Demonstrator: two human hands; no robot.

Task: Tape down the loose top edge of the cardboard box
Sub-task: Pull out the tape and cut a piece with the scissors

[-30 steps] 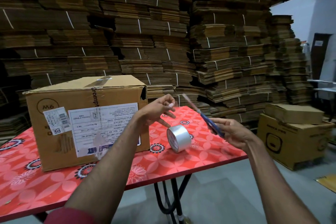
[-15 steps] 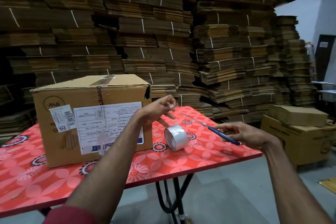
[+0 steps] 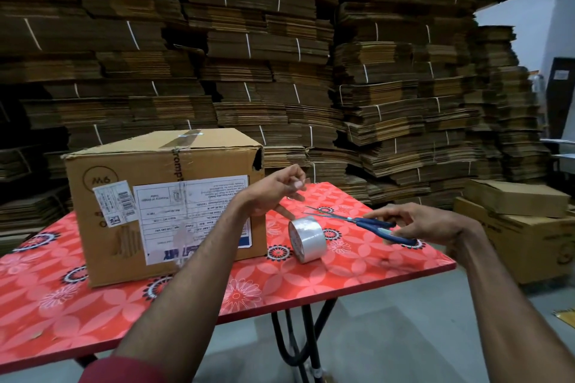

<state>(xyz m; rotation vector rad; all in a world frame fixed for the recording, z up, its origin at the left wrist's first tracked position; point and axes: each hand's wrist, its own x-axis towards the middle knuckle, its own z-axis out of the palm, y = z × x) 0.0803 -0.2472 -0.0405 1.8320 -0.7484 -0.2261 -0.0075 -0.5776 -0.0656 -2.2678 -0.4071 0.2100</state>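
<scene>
The cardboard box (image 3: 165, 196) stands on the red floral table (image 3: 357, 261), with old clear tape across its top seam and a torn top right corner. A silver tape roll (image 3: 308, 239) stands on edge right of the box. My left hand (image 3: 273, 191) hovers above the roll, near the box's right side, and pinches a small pale piece of tape at its fingertips. My right hand (image 3: 426, 224) holds blue-handled scissors (image 3: 370, 225) by the handles, low over the table, blades pointing left toward the roll.
Tall stacks of flattened cartons (image 3: 280, 56) fill the wall behind the table. Two closed cardboard boxes (image 3: 522, 227) sit on the floor at the right. The table's black folding legs (image 3: 298, 345) stand on grey floor below its front edge.
My right hand has lowered the scissors from a raised, tilted hold to nearly flat just above the table. My left hand has stayed above the roll with the tape piece.
</scene>
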